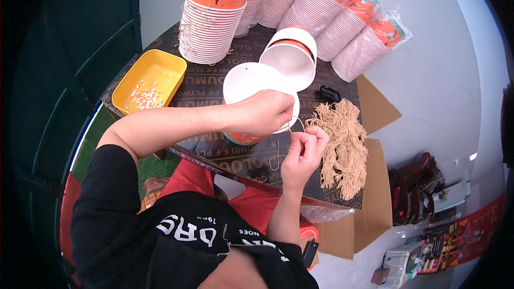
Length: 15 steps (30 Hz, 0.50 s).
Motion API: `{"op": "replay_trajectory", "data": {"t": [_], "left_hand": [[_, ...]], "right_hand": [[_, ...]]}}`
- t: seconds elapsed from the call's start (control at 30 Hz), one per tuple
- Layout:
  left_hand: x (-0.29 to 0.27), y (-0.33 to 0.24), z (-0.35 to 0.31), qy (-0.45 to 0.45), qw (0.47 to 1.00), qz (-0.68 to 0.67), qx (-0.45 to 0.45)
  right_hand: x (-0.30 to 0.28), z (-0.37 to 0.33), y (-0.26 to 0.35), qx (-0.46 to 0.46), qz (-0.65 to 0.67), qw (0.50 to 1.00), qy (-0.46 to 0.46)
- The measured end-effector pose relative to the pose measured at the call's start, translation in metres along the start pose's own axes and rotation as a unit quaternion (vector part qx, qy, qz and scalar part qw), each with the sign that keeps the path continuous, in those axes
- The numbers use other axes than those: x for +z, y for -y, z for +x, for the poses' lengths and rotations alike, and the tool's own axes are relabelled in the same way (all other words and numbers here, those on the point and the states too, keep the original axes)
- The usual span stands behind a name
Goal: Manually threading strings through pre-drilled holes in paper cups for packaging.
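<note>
A large paper cup, white inside and orange and green outside, stands on the table in front of me. My left hand reaches over its mouth, fingers closed at the right side of its rim on a thin piece of twine. Just right of the cup, my right hand pinches the same twine between thumb and fingertips. A loose tail of twine hangs down beside that hand. Behind the cup, more white-lined paper cups lie on their side, nested together. A thick bundle of tan twine rests to the right.
A yellow tub with small pale and orange bits stands at left. Tall stacks of cups, several in clear plastic, line the table's back. A small black object sits by the twine bundle. An open cardboard box is beyond the table's right edge.
</note>
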State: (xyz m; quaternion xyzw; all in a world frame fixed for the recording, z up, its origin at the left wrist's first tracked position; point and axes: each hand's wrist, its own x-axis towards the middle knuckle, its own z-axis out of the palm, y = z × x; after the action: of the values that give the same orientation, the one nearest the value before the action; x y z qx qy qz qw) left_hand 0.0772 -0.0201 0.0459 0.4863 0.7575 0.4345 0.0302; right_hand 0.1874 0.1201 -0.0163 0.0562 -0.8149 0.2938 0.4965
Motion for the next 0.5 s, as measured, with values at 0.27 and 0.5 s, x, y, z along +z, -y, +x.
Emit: {"op": "replay_trajectory", "data": {"t": [0.27, 0.5], "left_hand": [[0.003, 0.003, 0.004, -0.019, 0.997, 0.072, -0.025], [0.002, 0.007, 0.005, -0.045, 0.996, 0.077, -0.005]], "right_hand": [[-0.001, -0.012, -0.003, -0.068, 0.000, 0.997, 0.040], [0.001, -0.005, -0.001, -0.061, 0.023, 0.997, 0.029]]}}
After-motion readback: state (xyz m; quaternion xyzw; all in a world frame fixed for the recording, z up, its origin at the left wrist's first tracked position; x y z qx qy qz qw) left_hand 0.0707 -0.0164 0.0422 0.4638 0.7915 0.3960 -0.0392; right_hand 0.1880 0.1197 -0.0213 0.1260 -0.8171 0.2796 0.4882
